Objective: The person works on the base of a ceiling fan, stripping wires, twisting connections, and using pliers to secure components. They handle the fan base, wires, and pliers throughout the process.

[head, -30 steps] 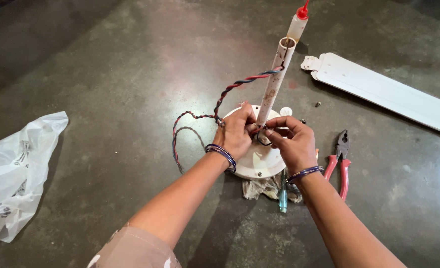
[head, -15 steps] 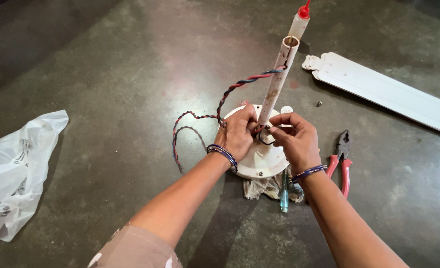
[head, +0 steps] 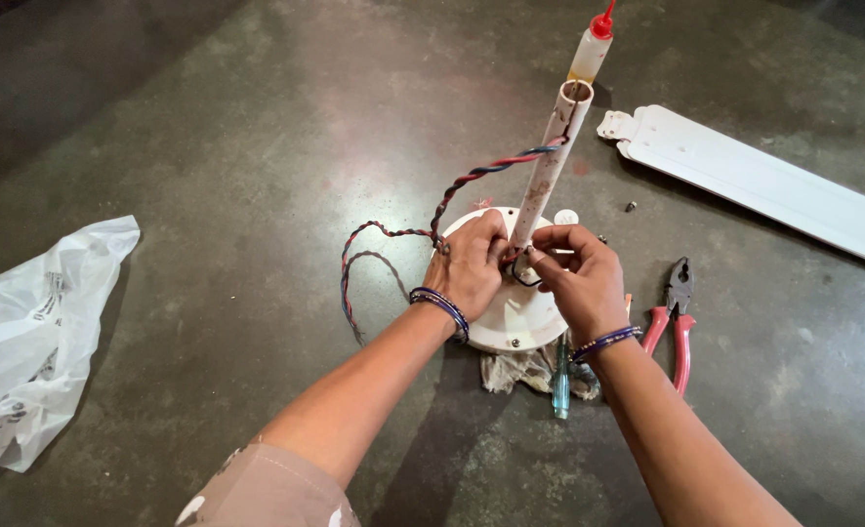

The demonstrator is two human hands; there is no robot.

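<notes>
Fingers [head: 496,256] of both our hands pinch thin, springy wire, apparently, at the stiff white metal downrod's [head: 546,171] base.

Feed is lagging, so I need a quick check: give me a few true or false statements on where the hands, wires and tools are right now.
1. Both hands, left hand and right hand, work at the foot of the white pipe. True.
2. The pliers are in the right hand. False: they lie on the floor beside it.
3. A twisted wire comes out of the pipe's top. True.
4. The fan blade is fixed to the round white base. False: it lies apart.
5. The plastic bag lies on the floor, off beyond the left arm. True.
</notes>
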